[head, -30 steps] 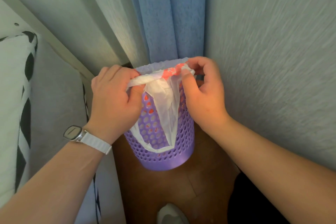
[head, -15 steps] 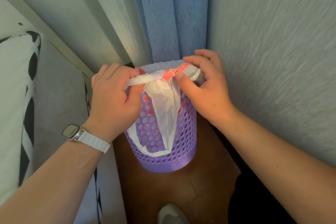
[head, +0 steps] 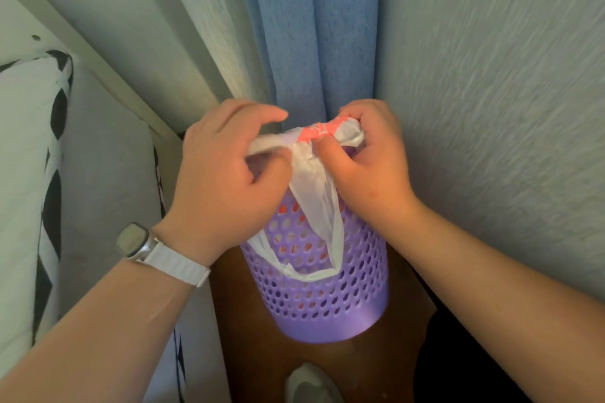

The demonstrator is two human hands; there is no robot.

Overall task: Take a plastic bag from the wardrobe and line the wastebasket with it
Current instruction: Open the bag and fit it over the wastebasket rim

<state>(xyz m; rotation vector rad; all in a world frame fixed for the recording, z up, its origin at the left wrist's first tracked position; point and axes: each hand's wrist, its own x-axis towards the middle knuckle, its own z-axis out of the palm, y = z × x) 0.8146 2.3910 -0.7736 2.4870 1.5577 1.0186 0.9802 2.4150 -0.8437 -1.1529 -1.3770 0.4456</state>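
My left hand (head: 226, 180) and right hand (head: 366, 160) both pinch the white plastic bag (head: 314, 203) at the top of the purple wastebasket (head: 330, 298); the bag's gathered edge, marked red, stretches between them, and a loop hangs down the basket's near side; the basket stands on the wooden floor (head: 262, 353) by the blue curtain (head: 314, 26); a white watch (head: 137, 244) sits on my left wrist.
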